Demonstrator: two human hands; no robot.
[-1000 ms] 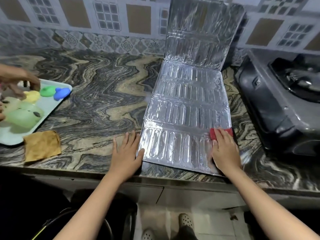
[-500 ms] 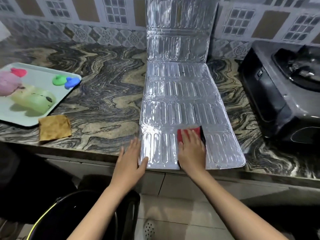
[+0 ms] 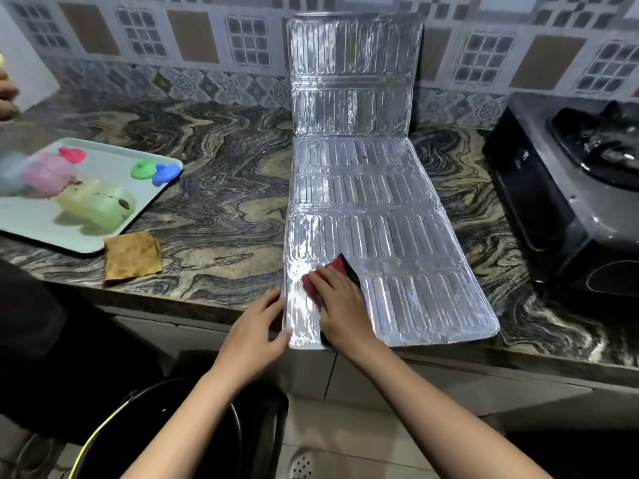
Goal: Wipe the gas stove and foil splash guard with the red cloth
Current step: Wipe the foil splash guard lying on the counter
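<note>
Your right hand [image 3: 340, 305] lies flat, fingers straight, pressing the small red cloth [image 3: 330, 271] onto the near-left part of the ribbed silver foil splash guard [image 3: 397, 243]. The guard lies along the marbled stone desk [image 3: 214, 209], with its far section propped upright against the tiled wall. Your left hand [image 3: 256, 335] is spread flat too, holding nothing, its fingertips against the guard's left edge.

Of the 2 surfaces to clean, the black gas stove [image 3: 553, 209] sits at the right, well apart from the cloth.

For this step, press lightly (foil this thin probably dents under a hard push). Run the cloth along the ribs rather than across them, so grime comes out of the grooves. Brace the sheet beside each stroke so it cannot slide off the desk's front edge. Support the upright section from behind when you reach it.
</note>
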